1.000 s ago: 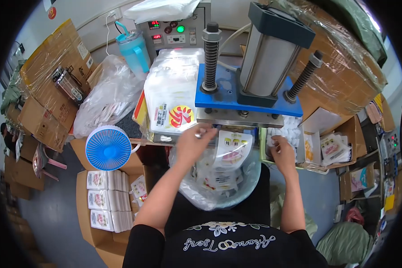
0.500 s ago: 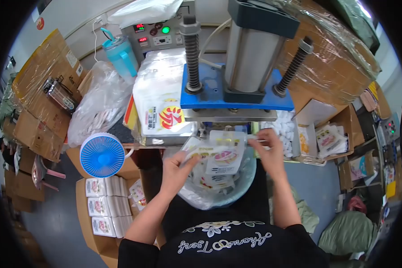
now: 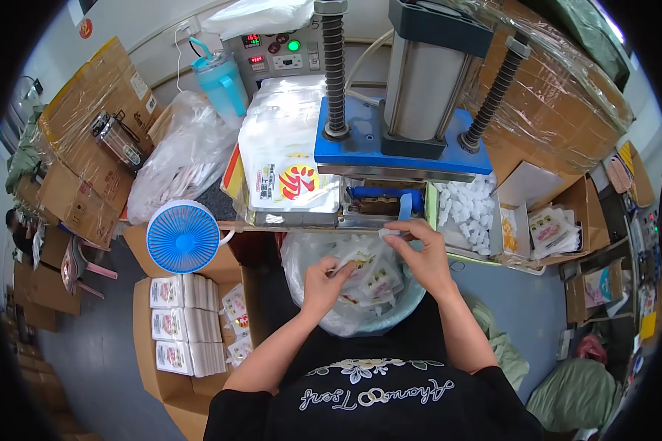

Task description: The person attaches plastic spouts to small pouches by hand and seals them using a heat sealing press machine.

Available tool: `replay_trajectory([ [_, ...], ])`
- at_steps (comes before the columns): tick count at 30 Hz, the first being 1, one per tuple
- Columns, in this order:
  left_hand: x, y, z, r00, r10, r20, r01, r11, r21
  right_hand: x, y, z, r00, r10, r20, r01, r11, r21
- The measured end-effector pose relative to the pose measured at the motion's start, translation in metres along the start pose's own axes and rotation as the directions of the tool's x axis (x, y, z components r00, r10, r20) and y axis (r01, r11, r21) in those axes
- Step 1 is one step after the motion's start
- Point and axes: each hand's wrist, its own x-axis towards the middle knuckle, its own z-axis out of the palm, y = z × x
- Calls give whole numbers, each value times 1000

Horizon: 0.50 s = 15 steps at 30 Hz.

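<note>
My left hand [image 3: 324,287] is closed over the bin, its thumb and fingers pinched at the edge of a printed plastic pouch [image 3: 359,257]. Other printed pouches behind it overlap, so how many it grips is unclear. My right hand [image 3: 425,257] pinches a small white plastic piece [image 3: 389,232] in front of the press. Below both hands, a bin [image 3: 408,303] with a clear liner holds several pouches. The press, with its blue plate [image 3: 360,143], stands just beyond; a blue strip [image 3: 405,206] sticks up at its lower opening, near my right fingertips.
Stacked printed pouches [image 3: 290,184] lie left of the press. Small white pieces [image 3: 465,213] fill a tray at its right, beside a box of pouches [image 3: 555,231]. A blue fan [image 3: 182,237] juts from the table's left edge above a carton [image 3: 148,367] of bundled packs.
The pouch held up between my hands has gone from before the press. My left hand moved right and lower; my right hand came slightly left and lower, now with a small white piece.
</note>
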Motion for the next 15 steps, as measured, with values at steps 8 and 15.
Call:
replay_trajectory([
  [8, 4, 4, -8, 980, 33, 198, -70, 981, 183, 3, 11, -11, 964, 98, 246, -51, 980, -191],
  [15, 38, 12, 8, 921, -212, 326, 238, 971, -40, 14, 12, -24, 994, 72, 79, -54, 976, -212],
])
